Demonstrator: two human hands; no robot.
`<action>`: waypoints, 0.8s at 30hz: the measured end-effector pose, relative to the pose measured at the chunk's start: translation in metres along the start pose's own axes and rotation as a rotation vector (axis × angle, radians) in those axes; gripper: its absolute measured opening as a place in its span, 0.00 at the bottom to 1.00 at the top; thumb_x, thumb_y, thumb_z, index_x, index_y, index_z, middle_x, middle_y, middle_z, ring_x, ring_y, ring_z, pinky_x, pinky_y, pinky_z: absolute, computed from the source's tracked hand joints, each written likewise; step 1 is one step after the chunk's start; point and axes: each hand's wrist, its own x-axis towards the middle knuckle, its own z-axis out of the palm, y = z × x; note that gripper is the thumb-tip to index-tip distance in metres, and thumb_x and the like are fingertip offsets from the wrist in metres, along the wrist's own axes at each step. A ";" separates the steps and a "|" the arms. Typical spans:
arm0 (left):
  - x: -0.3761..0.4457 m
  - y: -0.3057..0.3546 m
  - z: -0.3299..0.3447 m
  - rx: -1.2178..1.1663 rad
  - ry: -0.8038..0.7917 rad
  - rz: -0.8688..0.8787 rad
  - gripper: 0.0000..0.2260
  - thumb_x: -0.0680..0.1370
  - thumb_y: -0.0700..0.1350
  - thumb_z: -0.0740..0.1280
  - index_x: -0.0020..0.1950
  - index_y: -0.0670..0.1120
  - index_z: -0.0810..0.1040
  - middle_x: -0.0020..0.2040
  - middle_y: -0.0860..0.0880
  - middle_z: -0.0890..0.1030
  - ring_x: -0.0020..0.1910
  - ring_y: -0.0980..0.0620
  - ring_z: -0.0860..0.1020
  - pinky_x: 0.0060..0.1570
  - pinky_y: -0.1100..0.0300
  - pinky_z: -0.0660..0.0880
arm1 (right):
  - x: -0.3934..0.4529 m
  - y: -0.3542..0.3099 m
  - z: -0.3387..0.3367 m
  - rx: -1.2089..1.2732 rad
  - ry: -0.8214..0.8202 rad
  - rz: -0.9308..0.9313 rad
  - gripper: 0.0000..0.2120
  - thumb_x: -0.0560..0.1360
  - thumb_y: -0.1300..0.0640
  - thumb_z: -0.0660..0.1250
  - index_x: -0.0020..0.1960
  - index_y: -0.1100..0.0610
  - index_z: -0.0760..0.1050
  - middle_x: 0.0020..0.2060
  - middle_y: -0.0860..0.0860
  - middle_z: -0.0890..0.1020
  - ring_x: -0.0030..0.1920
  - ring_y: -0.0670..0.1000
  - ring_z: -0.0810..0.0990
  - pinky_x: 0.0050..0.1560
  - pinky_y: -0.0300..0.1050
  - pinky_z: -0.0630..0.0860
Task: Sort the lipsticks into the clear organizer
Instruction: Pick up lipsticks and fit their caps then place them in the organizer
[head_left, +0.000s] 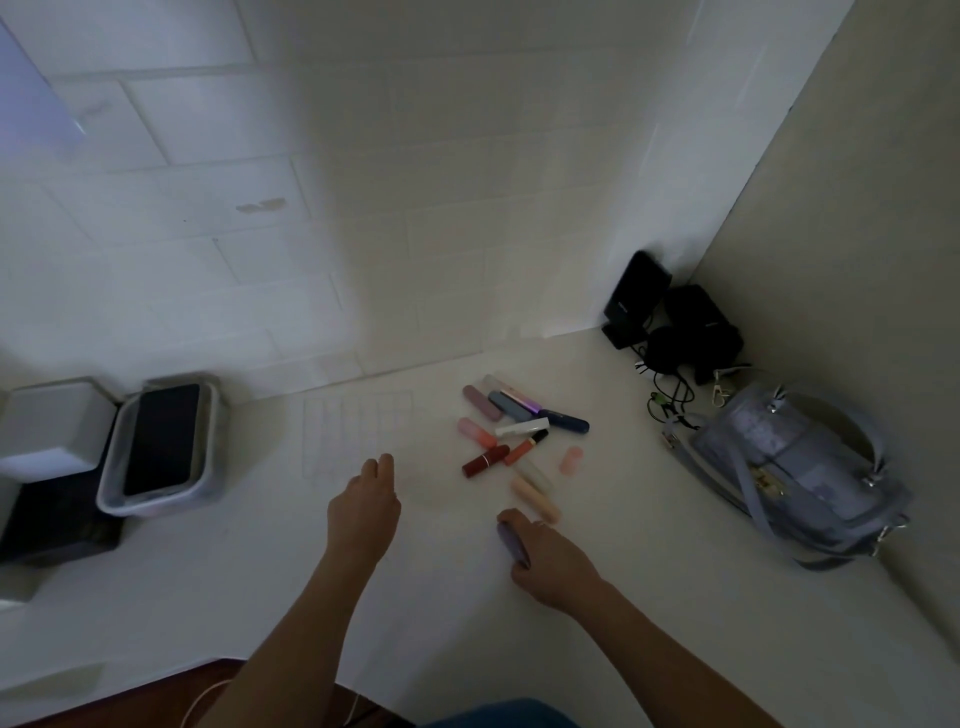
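My right hand (545, 556) grips purple lipstick (513, 543); left hand (366, 506) relaxed, holding nothing, beside clear organizer (358, 431); step: first pick; next: carry to vacant slot, insert upright.

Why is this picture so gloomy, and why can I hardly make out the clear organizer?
Head view: the light is dim, brighter and bluish at the left wall, fading toward the right corner; the clear organizer shows only as faint lines against the white table; the wide lens bends the wall tiles; the lipsticks are soft but tellable by colour; the right hand grips a purple lipstick, slightly blurred.
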 end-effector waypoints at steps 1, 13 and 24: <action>0.000 -0.001 0.000 -0.007 0.009 -0.010 0.15 0.77 0.40 0.60 0.63 0.43 0.66 0.53 0.45 0.74 0.45 0.45 0.78 0.31 0.55 0.69 | 0.000 0.000 0.000 0.000 -0.003 0.000 0.27 0.74 0.57 0.60 0.71 0.49 0.57 0.49 0.59 0.73 0.50 0.62 0.77 0.46 0.49 0.71; 0.004 0.000 0.003 -0.055 -0.029 -0.019 0.08 0.78 0.39 0.60 0.56 0.42 0.69 0.51 0.44 0.74 0.46 0.45 0.76 0.35 0.56 0.68 | 0.002 0.001 -0.001 0.013 -0.024 -0.014 0.26 0.74 0.57 0.61 0.69 0.51 0.57 0.46 0.56 0.71 0.44 0.58 0.75 0.44 0.46 0.69; -0.025 0.024 0.013 0.073 -0.011 0.217 0.11 0.68 0.47 0.76 0.38 0.45 0.76 0.33 0.48 0.80 0.30 0.48 0.78 0.27 0.61 0.63 | 0.002 -0.003 -0.010 0.618 0.083 0.047 0.23 0.72 0.61 0.67 0.59 0.45 0.62 0.36 0.51 0.77 0.34 0.48 0.77 0.40 0.43 0.77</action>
